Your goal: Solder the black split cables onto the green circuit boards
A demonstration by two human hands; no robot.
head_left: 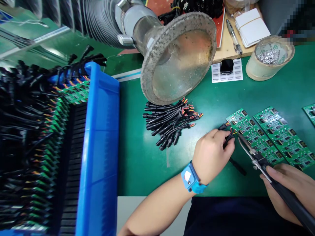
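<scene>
My left hand (213,154), with a blue wrist strap above it, pinches a black cable (228,139) whose thin coloured wires reach the left edge of a green circuit board panel (258,137). My right hand (287,188) is closed around a soldering iron (267,172) with a thin metal feed tube along its side. The iron's tip is at the wire ends beside the board; whether it touches them I cannot tell. Another black cable end (223,126) lies at the board's upper left corner. A second board panel (285,136) lies to the right.
A heap of black cables (167,121) lies left of my hands, under a fume extraction hood (178,59). At left stands a blue bin (102,147) with wired boards. Farther back are a label sheet (226,77), a tape roll (269,62) holding silvery bits, and a pen (234,36).
</scene>
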